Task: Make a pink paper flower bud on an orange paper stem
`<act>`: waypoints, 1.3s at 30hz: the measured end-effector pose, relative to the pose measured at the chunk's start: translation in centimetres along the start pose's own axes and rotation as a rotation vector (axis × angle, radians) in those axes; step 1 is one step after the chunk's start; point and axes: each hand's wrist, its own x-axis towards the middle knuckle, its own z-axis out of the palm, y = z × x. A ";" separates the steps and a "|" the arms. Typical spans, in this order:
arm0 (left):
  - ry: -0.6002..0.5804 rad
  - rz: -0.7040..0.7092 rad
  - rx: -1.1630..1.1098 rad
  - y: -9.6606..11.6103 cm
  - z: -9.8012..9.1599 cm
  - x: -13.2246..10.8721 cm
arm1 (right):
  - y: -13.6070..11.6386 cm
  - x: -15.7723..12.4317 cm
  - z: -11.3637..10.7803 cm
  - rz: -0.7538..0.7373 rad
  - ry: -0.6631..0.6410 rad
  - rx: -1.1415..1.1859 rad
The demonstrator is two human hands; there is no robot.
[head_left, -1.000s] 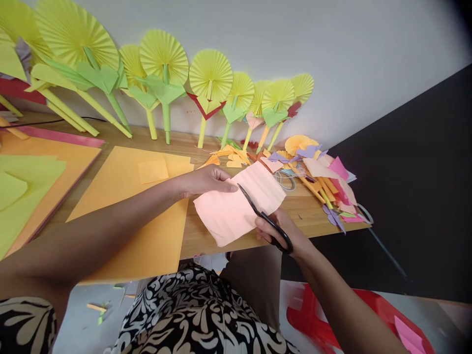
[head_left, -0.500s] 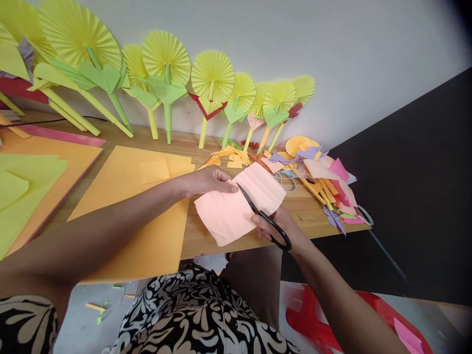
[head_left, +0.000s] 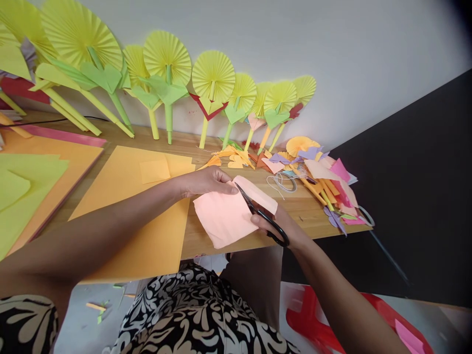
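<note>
Right hand [head_left: 283, 223] was closed round black-handled scissors [head_left: 260, 211], blades partway into the pale pink paper sheet [head_left: 221, 216]. Left hand [head_left: 206, 182] pinched the sheet's top edge, over the wooden worktop's [head_left: 309, 209] near edge. Large orange paper sheet [head_left: 147, 216] lay left; coloured paper scrap pile [head_left: 324, 182] and white string coil [head_left: 283, 181] right; yellow pleated paper flowers [head_left: 213, 76] leaned on the wall behind.

Paper sheet [head_left: 224, 216]: pale pink, plain. Scissors [head_left: 263, 215] across it: black. Left of sheet, card [head_left: 147, 221]: orange. Behind sheet, pleated fans [head_left: 213, 73]: yellow, green stems. Right of sheet, scrap pile [head_left: 328, 182]: pink, purple, orange. Surface [head_left: 309, 216]: light wood grain. Below sheet, garment [head_left: 191, 314]: black-and-white floral print.
</note>
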 end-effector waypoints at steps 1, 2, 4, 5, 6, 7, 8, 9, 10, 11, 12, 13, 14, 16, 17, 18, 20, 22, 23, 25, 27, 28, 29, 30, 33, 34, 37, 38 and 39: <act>-0.004 -0.004 0.004 -0.1 -0.1 0.0 | 0.0 0.1 0.1 0.012 0.008 0.029; -0.007 -0.008 0.006 -0.2 -0.2 0.1 | 0.0 0.2 0.1 0.024 0.012 0.058; -0.013 -0.016 0.001 -0.3 -0.4 0.2 | 0.1 0.4 0.2 0.038 0.010 0.097; -0.016 -0.020 -0.006 -0.4 -0.4 0.3 | 0.2 0.5 0.2 0.040 0.005 0.105; -0.014 -0.023 -0.014 -0.6 -0.5 0.4 | 0.4 0.7 0.2 0.039 0.001 0.109; -0.009 -0.026 -0.023 -0.7 -0.6 0.4 | 0.5 0.7 0.2 0.039 -0.003 0.111; -0.002 -0.030 -0.031 -0.8 -0.7 0.5 | 0.7 0.8 0.2 0.043 -0.005 0.110; 0.007 -0.036 -0.037 -1.0 -0.8 0.6 | 0.9 0.9 0.2 0.050 -0.004 0.108; 0.015 -0.042 -0.043 -1.1 -0.9 0.7 | 1.1 1.0 0.2 0.058 0.000 0.106; 0.020 -0.048 -0.049 -1.3 -1.0 0.7 | 1.2 1.0 0.2 0.064 0.008 0.100; 0.023 -0.052 -0.054 -1.4 -1.1 0.8 | 1.4 1.1 0.2 0.066 0.015 0.090; 0.026 -0.055 -0.058 -1.5 -1.1 0.8 | 1.4 1.1 0.3 0.063 0.021 0.081; 0.029 -0.059 -0.059 -1.5 -1.2 0.8 | 1.4 1.1 0.3 0.058 0.022 0.073; 0.032 -0.067 -0.057 -1.5 -1.2 0.8 | 1.2 1.1 0.3 0.045 0.008 0.060; 0.031 -0.072 -0.055 -1.5 -1.2 0.8 | 1.0 1.1 0.3 0.040 -0.003 0.053; 0.029 -0.074 -0.053 -1.4 -1.1 0.7 | 0.7 1.1 0.3 0.036 -0.016 0.050; 0.024 -0.073 -0.049 -1.3 -1.0 0.7 | 0.2 1.2 0.3 0.030 -0.036 0.060; 0.024 -0.074 -0.044 -1.3 -1.0 0.7 | -0.1 1.4 0.2 0.037 -0.040 0.079; 0.026 -0.075 -0.041 -1.3 -1.0 0.7 | -0.2 1.5 0.2 0.052 -0.041 0.079; 0.036 -0.078 -0.031 -1.4 -1.1 0.7 | 0.0 1.7 0.2 0.098 -0.042 0.059; 0.041 -0.079 -0.017 -1.5 -1.2 0.8 | 0.3 1.9 0.2 0.138 -0.041 0.057; 0.041 -0.082 -0.013 -1.6 -1.2 0.8 | 0.6 2.0 0.2 0.148 -0.038 0.070; 0.039 -0.088 -0.011 -1.6 -1.3 0.8 | 0.9 2.0 0.2 0.151 -0.035 0.086; 0.040 -0.096 -0.009 -1.6 -1.4 0.8 | 1.1 2.1 0.3 0.149 -0.036 0.097; 0.045 -0.128 0.014 -1.6 -1.6 0.7 | 1.7 2.2 0.4 0.138 -0.040 0.098; 0.038 -0.143 0.037 -1.6 -1.7 0.6 | 1.7 2.3 0.4 0.136 -0.030 0.091; -0.005 -0.187 0.134 -1.5 -2.0 0.4 | 1.7 2.2 0.1 0.132 0.013 0.073; -0.009 -0.191 0.159 -1.4 -2.0 0.4 | 1.6 2.1 -0.1 0.126 0.019 0.074; 0.000 -0.187 0.169 -1.3 -2.1 0.3 | 1.5 1.9 -0.3 0.115 0.021 0.086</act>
